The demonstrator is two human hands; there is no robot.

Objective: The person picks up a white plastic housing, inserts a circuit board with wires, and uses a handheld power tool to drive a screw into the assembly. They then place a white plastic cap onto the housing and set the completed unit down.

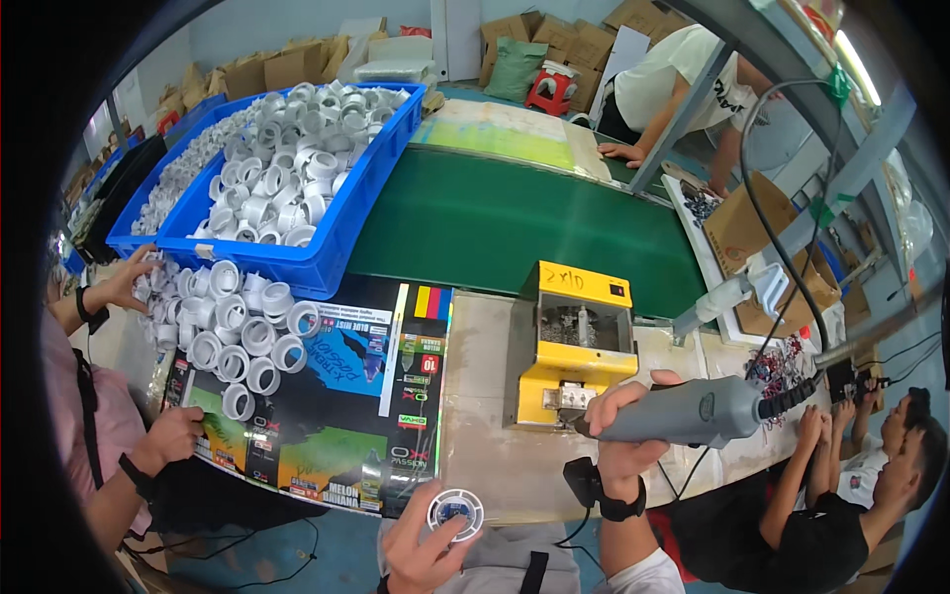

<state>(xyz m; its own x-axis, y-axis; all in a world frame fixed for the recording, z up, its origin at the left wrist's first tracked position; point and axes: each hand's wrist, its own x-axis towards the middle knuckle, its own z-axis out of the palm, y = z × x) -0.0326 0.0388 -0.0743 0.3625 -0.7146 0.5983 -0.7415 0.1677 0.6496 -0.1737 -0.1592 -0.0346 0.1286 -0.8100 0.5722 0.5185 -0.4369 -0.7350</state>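
Observation:
My right hand (621, 416) grips a grey electric screwdriver (693, 411), its tip pointing left at the front of a yellow screw feeder box (572, 342). A black cable runs from the tool's back end up and to the right. My left hand (421, 549) holds a small round white part (455, 512) with a blue centre, low at the table's near edge. A black band sits on my right wrist.
A blue crate (327, 252) full of white plastic rings stands at the back left, with more rings (237, 327) loose on a printed sheet (346, 416). A green conveyor belt (515, 223) runs behind. Other people sit at the left, the right and the far side.

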